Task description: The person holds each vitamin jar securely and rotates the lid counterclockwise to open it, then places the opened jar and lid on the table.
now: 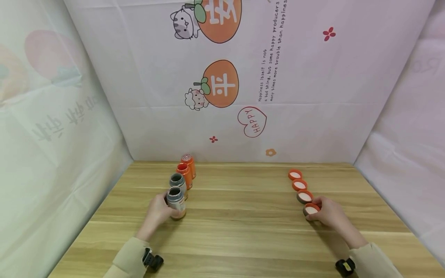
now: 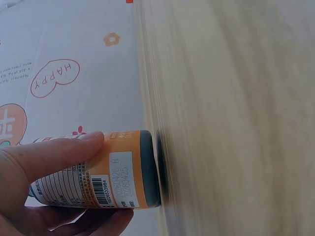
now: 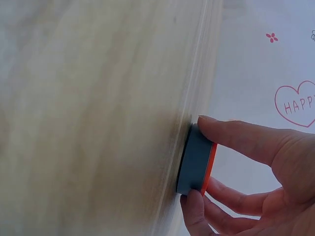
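My left hand (image 1: 157, 213) grips the nearest jar (image 1: 179, 206), which stands upright with its dark grey mouth uncovered. In the left wrist view, thumb and fingers wrap round this jar (image 2: 129, 172); its orange label has a barcode, and its dark base is right at the tabletop. Over on the right, my right hand (image 1: 330, 214) pinches the nearest lid (image 1: 310, 209) by its sides. That lid lies with its white inside up. The right wrist view shows its dark grey-green side and orange rim (image 3: 209, 164) between thumb and fingers.
Behind the held jar, another grey-necked jar (image 1: 178, 180) and two orange jars (image 1: 189, 174) form a slanting row. Beyond the held lid lie a dark lid (image 1: 304, 197) and two orange lids (image 1: 299, 185), insides up. A printed white sheet (image 1: 295, 127) rises behind the wooden table (image 1: 236, 231).
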A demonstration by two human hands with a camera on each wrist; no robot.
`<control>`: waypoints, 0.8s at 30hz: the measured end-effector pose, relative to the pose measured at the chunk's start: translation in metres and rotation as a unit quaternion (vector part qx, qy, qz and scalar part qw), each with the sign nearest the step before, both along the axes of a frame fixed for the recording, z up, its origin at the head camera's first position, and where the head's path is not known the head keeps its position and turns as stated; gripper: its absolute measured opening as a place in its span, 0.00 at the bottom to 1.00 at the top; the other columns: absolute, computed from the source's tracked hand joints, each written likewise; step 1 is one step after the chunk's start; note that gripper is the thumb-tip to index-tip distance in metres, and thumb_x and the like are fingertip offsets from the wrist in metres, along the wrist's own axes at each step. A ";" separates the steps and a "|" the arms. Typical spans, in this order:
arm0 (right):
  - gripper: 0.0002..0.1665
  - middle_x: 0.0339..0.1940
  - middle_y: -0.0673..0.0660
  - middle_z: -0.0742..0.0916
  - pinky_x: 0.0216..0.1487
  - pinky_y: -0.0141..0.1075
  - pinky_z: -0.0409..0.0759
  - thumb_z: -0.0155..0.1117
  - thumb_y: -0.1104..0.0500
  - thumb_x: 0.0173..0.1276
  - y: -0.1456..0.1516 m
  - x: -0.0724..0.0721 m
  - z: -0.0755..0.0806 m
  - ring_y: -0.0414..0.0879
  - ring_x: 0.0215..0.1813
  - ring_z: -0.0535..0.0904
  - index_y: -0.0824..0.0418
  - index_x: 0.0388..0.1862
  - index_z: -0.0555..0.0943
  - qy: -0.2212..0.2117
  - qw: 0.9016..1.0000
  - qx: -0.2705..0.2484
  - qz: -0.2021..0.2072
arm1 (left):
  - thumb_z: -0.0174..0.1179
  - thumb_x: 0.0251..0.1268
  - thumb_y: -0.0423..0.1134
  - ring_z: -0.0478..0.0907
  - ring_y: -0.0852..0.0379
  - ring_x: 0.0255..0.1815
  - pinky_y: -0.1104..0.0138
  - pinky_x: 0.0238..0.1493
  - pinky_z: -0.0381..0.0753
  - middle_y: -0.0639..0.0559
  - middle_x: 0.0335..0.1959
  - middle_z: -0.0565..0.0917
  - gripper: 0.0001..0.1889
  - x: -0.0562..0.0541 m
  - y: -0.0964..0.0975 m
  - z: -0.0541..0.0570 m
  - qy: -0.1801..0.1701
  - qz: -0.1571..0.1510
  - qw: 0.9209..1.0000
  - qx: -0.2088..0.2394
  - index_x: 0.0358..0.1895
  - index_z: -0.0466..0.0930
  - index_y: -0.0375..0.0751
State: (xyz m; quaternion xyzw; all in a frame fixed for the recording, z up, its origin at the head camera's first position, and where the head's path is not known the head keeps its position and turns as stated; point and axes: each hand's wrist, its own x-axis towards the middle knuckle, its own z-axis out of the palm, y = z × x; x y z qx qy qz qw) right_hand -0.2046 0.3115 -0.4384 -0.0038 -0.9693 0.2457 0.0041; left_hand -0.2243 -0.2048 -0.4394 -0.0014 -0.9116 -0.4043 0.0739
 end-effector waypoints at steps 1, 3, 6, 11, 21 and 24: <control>0.38 0.41 0.68 0.83 0.41 0.50 0.74 0.79 0.53 0.41 0.000 0.000 0.000 0.58 0.43 0.78 0.73 0.47 0.76 0.001 1.000 0.001 0.001 | 0.74 0.24 0.28 0.81 0.44 0.42 0.50 0.49 0.77 0.38 0.40 0.85 0.32 0.000 -0.001 0.000 -0.001 0.002 1.000 -0.001 0.46 0.79 0.30; 0.38 0.42 0.69 0.83 0.42 0.50 0.74 0.79 0.53 0.41 0.000 -0.001 -0.001 0.59 0.43 0.78 0.74 0.48 0.76 0.003 1.000 0.003 0.003 | 0.74 0.24 0.28 0.81 0.44 0.42 0.50 0.48 0.77 0.38 0.40 0.85 0.32 0.000 -0.002 0.001 -0.001 0.003 1.000 -0.002 0.46 0.79 0.30; 0.39 0.43 0.70 0.83 0.43 0.52 0.74 0.79 0.53 0.41 0.000 -0.002 -0.002 0.61 0.44 0.78 0.75 0.48 0.76 0.007 1.000 0.005 0.006 | 0.74 0.23 0.27 0.81 0.45 0.41 0.50 0.48 0.77 0.38 0.39 0.85 0.31 0.001 -0.004 0.002 -0.003 0.003 1.000 -0.005 0.44 0.79 0.29; 0.40 0.45 0.72 0.82 0.44 0.54 0.74 0.79 0.54 0.42 0.000 -0.003 -0.002 0.64 0.46 0.77 0.76 0.50 0.74 0.012 1.000 0.004 0.007 | 0.74 0.25 0.28 0.81 0.43 0.42 0.49 0.48 0.77 0.37 0.40 0.84 0.32 0.003 -0.005 0.005 -0.012 0.006 1.000 -0.012 0.45 0.78 0.27; 0.39 0.45 0.73 0.82 0.44 0.53 0.74 0.79 0.57 0.41 0.004 -0.005 -0.005 0.64 0.46 0.77 0.76 0.50 0.75 0.008 1.000 -0.002 0.008 | 0.75 0.27 0.28 0.81 0.42 0.43 0.49 0.49 0.76 0.36 0.41 0.84 0.32 0.000 -0.007 0.002 -0.009 0.007 1.000 -0.011 0.47 0.77 0.28; 0.38 0.45 0.74 0.81 0.46 0.55 0.73 0.79 0.59 0.41 0.002 -0.004 -0.003 0.66 0.47 0.77 0.76 0.50 0.74 0.003 1.000 -0.004 0.005 | 0.75 0.27 0.28 0.81 0.41 0.44 0.48 0.49 0.76 0.35 0.41 0.84 0.32 0.000 -0.007 0.002 -0.008 0.008 1.000 -0.010 0.47 0.77 0.27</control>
